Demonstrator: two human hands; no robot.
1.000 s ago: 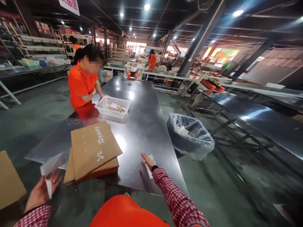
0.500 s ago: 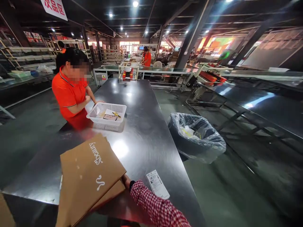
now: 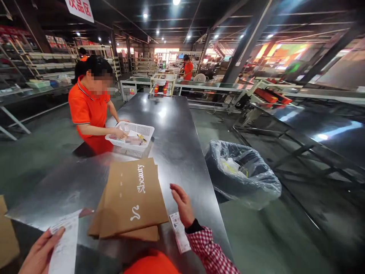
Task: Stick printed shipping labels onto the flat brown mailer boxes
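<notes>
My left hand [image 3: 42, 251] pinches a white printed paper sheet [image 3: 66, 243] between thumb and fingers at the lower left. Flat brown cardboard pieces [image 3: 122, 201], the top one printed "Sbeauty", lie in a slightly uneven stack on the dark metal table [image 3: 182, 152]. To the right of the stack, my right hand [image 3: 183, 205] is held with fingers extended and holds nothing. Below its wrist a printed label sheet [image 3: 179, 234] rests on the table, partly covered by my checkered sleeve.
Across the table a co-worker in orange [image 3: 91, 102] reaches into a white perforated basket [image 3: 129, 139] containing papers and a small yellow item. A plastic-lined bin [image 3: 242, 171] stands right of the table. A conveyor [image 3: 199, 88] crosses behind, and a cardboard edge [image 3: 7, 236] shows at far left.
The cardboard stack now lies on the table, and my right hand has come off its edge. My left hand has entered view with the paper. The co-worker's hand has moved into the basket.
</notes>
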